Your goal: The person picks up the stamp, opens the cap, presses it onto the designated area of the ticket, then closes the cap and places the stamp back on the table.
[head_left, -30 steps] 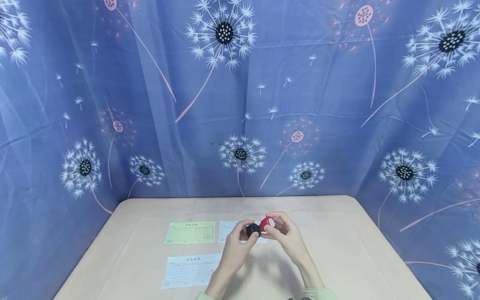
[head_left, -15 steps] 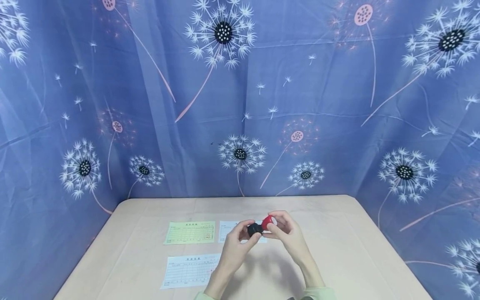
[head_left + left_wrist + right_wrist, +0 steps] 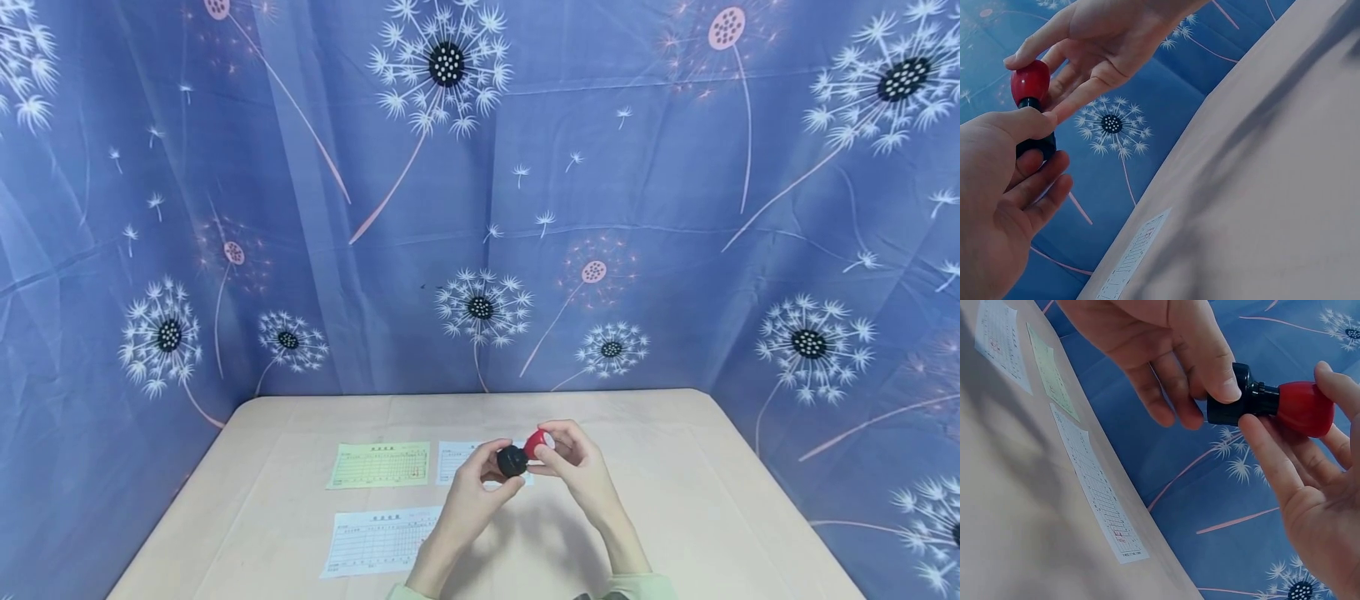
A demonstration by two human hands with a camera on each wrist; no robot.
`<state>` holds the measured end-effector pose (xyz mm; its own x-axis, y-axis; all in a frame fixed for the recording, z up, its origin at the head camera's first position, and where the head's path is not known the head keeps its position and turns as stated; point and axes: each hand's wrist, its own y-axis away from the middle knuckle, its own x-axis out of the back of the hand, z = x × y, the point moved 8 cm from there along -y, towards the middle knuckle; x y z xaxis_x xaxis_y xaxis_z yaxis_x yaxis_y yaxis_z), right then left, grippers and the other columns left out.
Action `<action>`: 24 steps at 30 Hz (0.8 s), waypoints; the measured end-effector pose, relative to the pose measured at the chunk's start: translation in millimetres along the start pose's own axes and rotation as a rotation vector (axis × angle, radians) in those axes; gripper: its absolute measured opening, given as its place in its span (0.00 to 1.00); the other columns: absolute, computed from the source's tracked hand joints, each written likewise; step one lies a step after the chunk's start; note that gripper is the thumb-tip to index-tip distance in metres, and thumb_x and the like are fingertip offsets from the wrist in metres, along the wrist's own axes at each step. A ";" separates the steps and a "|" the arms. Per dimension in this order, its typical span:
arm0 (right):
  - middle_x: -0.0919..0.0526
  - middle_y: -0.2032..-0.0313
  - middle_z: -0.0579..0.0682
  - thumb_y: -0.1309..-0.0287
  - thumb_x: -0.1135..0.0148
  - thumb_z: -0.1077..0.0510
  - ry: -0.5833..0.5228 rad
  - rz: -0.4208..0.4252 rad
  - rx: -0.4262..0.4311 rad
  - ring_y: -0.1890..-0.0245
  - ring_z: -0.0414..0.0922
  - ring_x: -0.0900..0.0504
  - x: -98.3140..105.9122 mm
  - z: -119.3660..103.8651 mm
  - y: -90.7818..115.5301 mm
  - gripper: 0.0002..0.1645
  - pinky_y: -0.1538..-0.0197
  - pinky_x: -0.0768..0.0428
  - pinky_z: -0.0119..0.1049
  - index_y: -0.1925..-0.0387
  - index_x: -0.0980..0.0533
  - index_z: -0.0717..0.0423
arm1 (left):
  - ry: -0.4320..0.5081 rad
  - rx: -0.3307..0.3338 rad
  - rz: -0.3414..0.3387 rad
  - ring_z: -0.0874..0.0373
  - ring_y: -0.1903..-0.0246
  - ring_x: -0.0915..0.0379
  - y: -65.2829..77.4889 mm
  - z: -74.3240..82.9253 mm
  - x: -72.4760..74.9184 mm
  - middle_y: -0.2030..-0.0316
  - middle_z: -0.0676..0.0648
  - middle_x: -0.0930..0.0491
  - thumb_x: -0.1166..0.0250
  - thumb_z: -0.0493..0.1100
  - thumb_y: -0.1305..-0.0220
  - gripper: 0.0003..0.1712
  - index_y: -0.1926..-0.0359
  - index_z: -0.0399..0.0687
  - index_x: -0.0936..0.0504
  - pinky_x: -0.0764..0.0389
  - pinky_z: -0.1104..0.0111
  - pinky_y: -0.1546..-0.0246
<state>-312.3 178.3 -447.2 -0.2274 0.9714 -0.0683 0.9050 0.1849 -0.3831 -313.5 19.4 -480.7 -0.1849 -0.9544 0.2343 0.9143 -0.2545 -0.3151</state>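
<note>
Above the table both hands hold one rubber stamp, with a black round base (image 3: 512,461) and a red knob handle (image 3: 538,444). My left hand (image 3: 474,490) pinches the black base between thumb and fingers. My right hand (image 3: 583,477) grips the red handle, thumb on one side and fingers on the other. In the right wrist view a narrow black neck (image 3: 1265,399) joins base and handle, and a right fingertip touches the base's edge. The stamp lies tilted nearly sideways there, its handle pointing right.
On the beige table (image 3: 285,467) lie a green form (image 3: 381,465) at the back left and a white form (image 3: 382,542) in front of it. Another white form (image 3: 453,458) is partly hidden behind the hands. A blue dandelion-print curtain (image 3: 390,333) encloses the table's back and sides.
The stamp has turned slightly in the hands: the black base shows more fully and the white top of the red handle faces further right. Both hands stay nearly in place.
</note>
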 end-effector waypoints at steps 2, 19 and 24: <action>0.16 0.57 0.49 0.33 0.42 0.68 -0.003 -0.002 -0.001 0.55 0.41 0.14 -0.4 0.3 -0.3 0.18 0.54 0.13 0.50 0.45 0.32 0.69 | -0.004 -0.007 0.003 0.64 0.61 0.19 0.0 0.1 0.4 0.59 0.51 0.16 0.27 0.45 0.41 0.32 0.36 0.48 0.27 0.17 0.71 0.51; 0.15 0.59 0.48 0.35 0.40 0.68 0.028 0.019 -0.011 0.58 0.42 0.13 2.6 3.2 -0.7 0.17 0.54 0.12 0.48 0.46 0.30 0.69 | -0.127 -0.029 0.021 0.64 0.59 0.20 -1.2 -0.3 4.5 0.61 0.53 0.16 0.26 0.44 0.42 0.33 0.37 0.43 0.25 0.17 0.70 0.51; 0.15 0.59 0.52 0.36 0.39 0.68 0.060 0.028 -0.013 0.58 0.41 0.13 3.5 3.1 -0.4 0.19 0.54 0.12 0.47 0.46 0.31 0.71 | -0.125 -0.027 0.015 0.64 0.60 0.20 -1.6 -1.7 3.8 0.62 0.53 0.16 0.26 0.45 0.43 0.34 0.37 0.42 0.25 0.16 0.70 0.53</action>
<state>-314.5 181.2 -450.2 -0.1800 0.9834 -0.0231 0.9155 0.1589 -0.3696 -316.3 15.9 -480.9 -0.1236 -0.9316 0.3419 0.9063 -0.2463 -0.3435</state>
